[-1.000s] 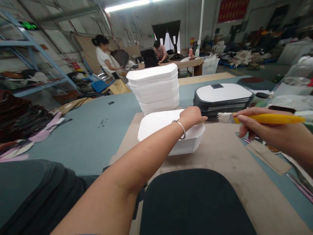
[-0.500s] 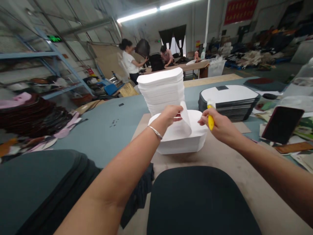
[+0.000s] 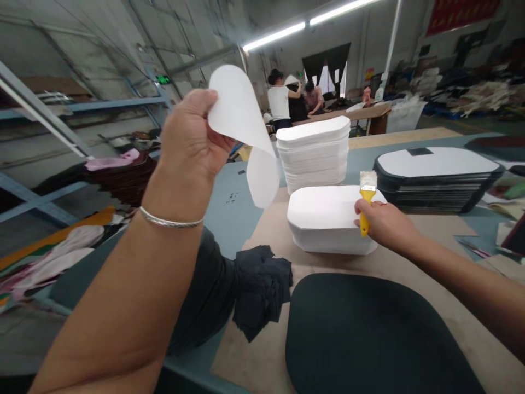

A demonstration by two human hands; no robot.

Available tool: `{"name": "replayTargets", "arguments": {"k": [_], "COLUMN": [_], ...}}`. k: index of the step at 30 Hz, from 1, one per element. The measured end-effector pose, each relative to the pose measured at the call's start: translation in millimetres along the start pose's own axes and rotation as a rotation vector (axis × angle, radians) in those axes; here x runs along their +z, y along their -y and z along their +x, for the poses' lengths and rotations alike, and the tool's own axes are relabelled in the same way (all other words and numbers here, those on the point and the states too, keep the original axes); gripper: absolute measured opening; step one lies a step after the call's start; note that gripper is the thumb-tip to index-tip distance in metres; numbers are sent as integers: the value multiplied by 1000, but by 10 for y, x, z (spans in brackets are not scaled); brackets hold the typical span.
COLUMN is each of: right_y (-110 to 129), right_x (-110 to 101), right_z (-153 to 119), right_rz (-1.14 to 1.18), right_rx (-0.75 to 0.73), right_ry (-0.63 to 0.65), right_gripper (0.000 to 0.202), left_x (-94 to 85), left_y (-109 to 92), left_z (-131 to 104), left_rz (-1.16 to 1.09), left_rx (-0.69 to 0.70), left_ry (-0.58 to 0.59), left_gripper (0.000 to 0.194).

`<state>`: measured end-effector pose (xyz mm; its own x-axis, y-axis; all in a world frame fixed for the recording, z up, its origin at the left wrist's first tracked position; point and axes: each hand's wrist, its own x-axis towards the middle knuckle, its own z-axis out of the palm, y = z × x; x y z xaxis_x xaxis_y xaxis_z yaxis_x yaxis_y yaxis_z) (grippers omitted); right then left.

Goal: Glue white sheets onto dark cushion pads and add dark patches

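My left hand (image 3: 197, 131), raised at the upper left, pinches the edge of a curling white sheet (image 3: 238, 104) that hangs in the air. At the right, my right hand (image 3: 379, 219) is closed around a yellow-handled brush (image 3: 365, 221), its pale bristles pointing up. The brush is over the right end of a low stack of white sheets (image 3: 324, 205). Behind this stands a taller white stack (image 3: 314, 156). A dark rounded panel (image 3: 369, 334) lies flat in front of me.
Dark scraps (image 3: 260, 284) lie left of the panel. Dark panels topped with a white sheet (image 3: 438, 162) are stacked at the right. Scissors (image 3: 473, 249) rest near the right edge. Two people work at a far table (image 3: 365, 114). Shelves stand at the left.
My left hand has lifted the white sheet off the low stack, up and to the left. My right hand still holds the brush, now more upright. The camera view has turned left.
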<state>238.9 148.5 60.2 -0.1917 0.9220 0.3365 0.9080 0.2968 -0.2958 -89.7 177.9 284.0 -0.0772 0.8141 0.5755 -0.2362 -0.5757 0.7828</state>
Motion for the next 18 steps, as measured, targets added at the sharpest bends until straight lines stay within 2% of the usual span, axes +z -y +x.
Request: {"name": "replayTargets", "arguments": {"k": [3, 5, 9, 12, 15, 18], "right_y": [165, 297, 499, 551, 507, 362], "right_x": [-51, -101, -273, -482, -700, -855], "right_z": [-36, -77, -200, -336, -499, -681], "right_rz": [155, 348, 804, 1021, 1154, 852], "right_rx": [-4, 1, 84, 120, 191, 268], "right_ry": [-36, -67, -114, -85, -124, -177], "right_gripper": [21, 27, 43, 57, 59, 55], "left_x": [396, 629, 931, 1022, 1001, 836], "left_y": [39, 29, -67, -117, -85, 59], "left_z": [-246, -402, -661, -809, -928, -1059], "left_rz": [-50, -93, -149, -153, -174, -231], "left_rx": [-66, -117, -149, -158, -177, -234], "left_ry": [22, 55, 146, 172, 163, 145], "left_gripper": [13, 14, 22, 22, 24, 28]}}
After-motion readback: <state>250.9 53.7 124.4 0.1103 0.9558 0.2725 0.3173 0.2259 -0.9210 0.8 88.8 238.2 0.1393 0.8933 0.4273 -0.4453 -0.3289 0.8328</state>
